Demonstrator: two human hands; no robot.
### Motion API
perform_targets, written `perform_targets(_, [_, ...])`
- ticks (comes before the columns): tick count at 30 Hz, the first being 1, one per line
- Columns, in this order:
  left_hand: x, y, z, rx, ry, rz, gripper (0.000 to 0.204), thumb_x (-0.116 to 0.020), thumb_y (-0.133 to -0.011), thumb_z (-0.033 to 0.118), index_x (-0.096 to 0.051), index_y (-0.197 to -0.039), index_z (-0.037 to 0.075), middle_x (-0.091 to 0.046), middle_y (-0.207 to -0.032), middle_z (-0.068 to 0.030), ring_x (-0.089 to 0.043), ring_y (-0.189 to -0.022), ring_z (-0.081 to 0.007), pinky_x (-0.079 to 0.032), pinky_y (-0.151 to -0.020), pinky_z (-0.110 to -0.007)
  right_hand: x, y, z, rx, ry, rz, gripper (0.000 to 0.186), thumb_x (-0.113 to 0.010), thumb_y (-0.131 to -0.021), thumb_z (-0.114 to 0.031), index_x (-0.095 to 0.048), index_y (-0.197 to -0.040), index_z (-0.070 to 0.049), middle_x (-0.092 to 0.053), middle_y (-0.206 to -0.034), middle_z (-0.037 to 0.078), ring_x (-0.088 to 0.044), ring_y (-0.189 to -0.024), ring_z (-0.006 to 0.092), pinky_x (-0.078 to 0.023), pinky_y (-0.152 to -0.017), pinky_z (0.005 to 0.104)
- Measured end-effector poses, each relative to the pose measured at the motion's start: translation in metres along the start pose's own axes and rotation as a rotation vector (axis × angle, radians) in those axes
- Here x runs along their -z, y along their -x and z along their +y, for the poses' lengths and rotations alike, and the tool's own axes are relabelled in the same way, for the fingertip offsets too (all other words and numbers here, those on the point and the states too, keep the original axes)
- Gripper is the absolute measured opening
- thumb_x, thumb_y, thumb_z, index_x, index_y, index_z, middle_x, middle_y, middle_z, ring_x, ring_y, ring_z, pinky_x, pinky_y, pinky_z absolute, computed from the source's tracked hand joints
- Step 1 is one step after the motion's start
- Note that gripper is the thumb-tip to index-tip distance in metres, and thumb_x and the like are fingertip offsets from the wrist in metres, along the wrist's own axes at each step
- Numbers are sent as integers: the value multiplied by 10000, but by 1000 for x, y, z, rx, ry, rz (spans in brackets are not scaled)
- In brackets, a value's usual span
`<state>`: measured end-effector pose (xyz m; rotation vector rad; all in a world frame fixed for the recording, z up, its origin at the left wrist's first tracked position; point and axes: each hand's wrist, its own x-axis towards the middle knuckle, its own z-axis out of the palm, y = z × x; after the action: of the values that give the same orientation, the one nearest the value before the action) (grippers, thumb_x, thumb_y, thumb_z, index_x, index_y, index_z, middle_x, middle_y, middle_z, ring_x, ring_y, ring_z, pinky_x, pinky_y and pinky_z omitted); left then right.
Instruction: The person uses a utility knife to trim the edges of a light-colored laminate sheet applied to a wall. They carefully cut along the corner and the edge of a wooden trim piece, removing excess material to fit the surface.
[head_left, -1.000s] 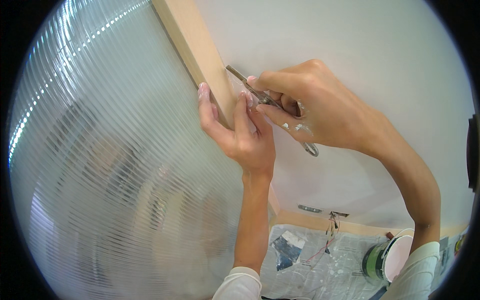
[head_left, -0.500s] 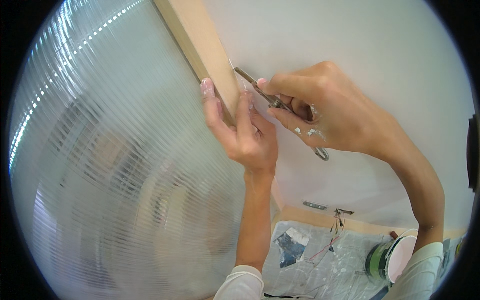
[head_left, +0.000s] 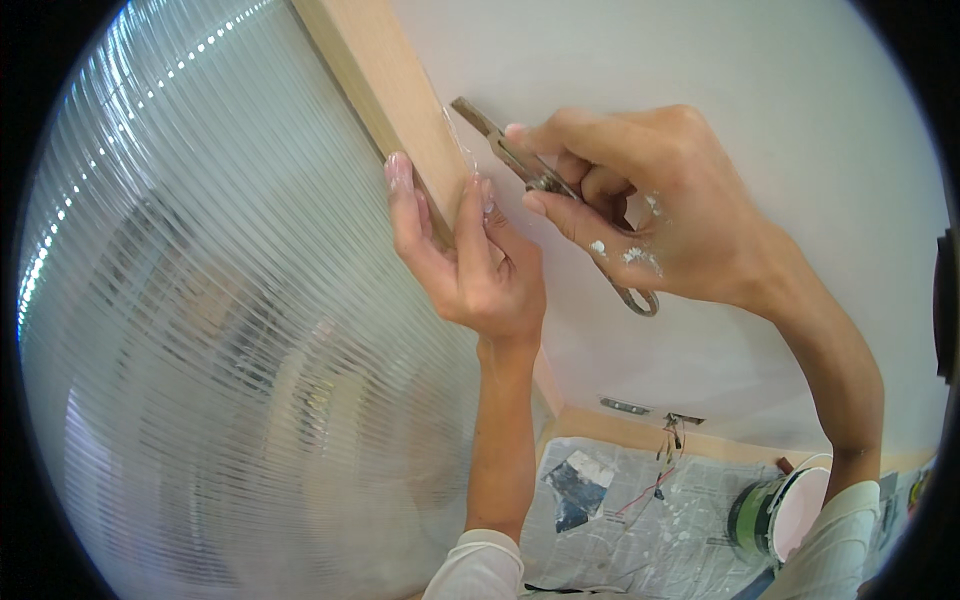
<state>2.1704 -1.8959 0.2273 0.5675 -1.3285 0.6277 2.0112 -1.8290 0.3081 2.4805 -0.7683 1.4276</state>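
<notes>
A pale wooden post (head_left: 385,90) runs down from the top, between a ribbed translucent panel and a white wall. My left hand (head_left: 490,270) is closed around its lower part, with fingers on both faces and white smears on the fingertips. A thin clear strip (head_left: 460,140) stands off the post's wall-side edge, just above these fingers. To the right, my right hand (head_left: 650,200) grips worn metal scissors (head_left: 510,155) near the pivot. Their blade end points up-left toward the post, a little apart from it; a handle loop shows below the hand. White flecks dot this hand.
The ribbed panel (head_left: 250,400) fills the left side, with blurred shapes behind it. The white wall (head_left: 570,50) is at right. Below, wires hang from a wall opening (head_left: 685,418) over newspaper sheeting (head_left: 620,550), near a paint bucket (head_left: 800,515) with pinkish-white inside.
The scissors' tip has moved up and away from the post's edge, with my right hand rising slightly. My left hand stays around the post; the view has shifted a little.
</notes>
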Motion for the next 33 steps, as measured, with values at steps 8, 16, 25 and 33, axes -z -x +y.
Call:
perform_targets(8, [-5,-5,10,0,-86,-16,144,-690,-888,-17,-771,-1006,-37,-469,-1469,-286,-544,-1321,-452,-505,-995,-506,-1,-6,0,-6,105,-13,343,-783,-814,18,-707,-1148,10,-596,-667,87,-561,-476,170,-429,-468,293])
perform_targets(16, [-4,-5,8,-21,-71,-5,125,-683,-890,-80,-739,-1001,-77,-478,-1460,-306,-541,-1330,-475,-518,-923,-463,1,-3,-3,-16,113,-65,339,-788,-828,17,-705,-1156,11,-599,-665,102,-523,-472,177,-407,-458,299])
perform_targets(25, [-4,-4,6,-44,-65,-10,127,-672,-891,-91,-736,-1000,-92,-477,-1462,-324,-534,-1335,-488,-526,-940,-469,1,-1,-4,-24,108,-89,356,-794,-819,28,-694,-1160,23,-581,-635,103,-497,-462,186,-387,-459,310])
perform_targets(33, [-7,-3,4,-49,-54,-4,150,-622,-869,-143,-733,-956,-91,-504,-1428,-324,-552,-1317,-498,-547,-928,-477,-2,2,3,16,118,-70,360,-793,-807,49,-691,-1152,30,-576,-637,98,-504,-470,197,-402,-475,316])
